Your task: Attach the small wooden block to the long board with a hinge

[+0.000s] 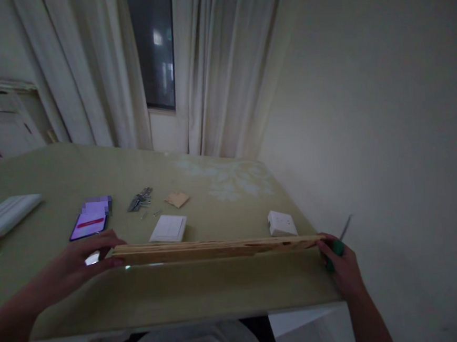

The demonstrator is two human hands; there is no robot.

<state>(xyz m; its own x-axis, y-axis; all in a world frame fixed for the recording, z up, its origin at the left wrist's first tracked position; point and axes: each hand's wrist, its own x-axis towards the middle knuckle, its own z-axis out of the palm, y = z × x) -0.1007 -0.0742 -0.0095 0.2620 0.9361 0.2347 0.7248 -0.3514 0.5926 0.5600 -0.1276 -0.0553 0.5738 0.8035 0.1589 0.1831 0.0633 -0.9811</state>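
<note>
A long wooden board (219, 249) is held edge-on above the near part of the table, its layered edge facing me. My left hand (85, 258) pinches its left end between thumb and fingers. At the other end, my right hand (340, 262) grips the board and also keeps a green-handled screwdriver (335, 255) in its palm, the metal shaft pointing up and to the right. Just behind the board lie a white wall switch (168, 228) on the left and a white socket (282, 223) on the right. The board hides their near edges.
On the green table (183, 296) lie a phone (92, 218) with a lit screen, a pile of small metal parts and screws (139, 200), and a small tan square piece (177, 198). A white object (8, 217) rests far left. A wall (387, 127) borders the right side.
</note>
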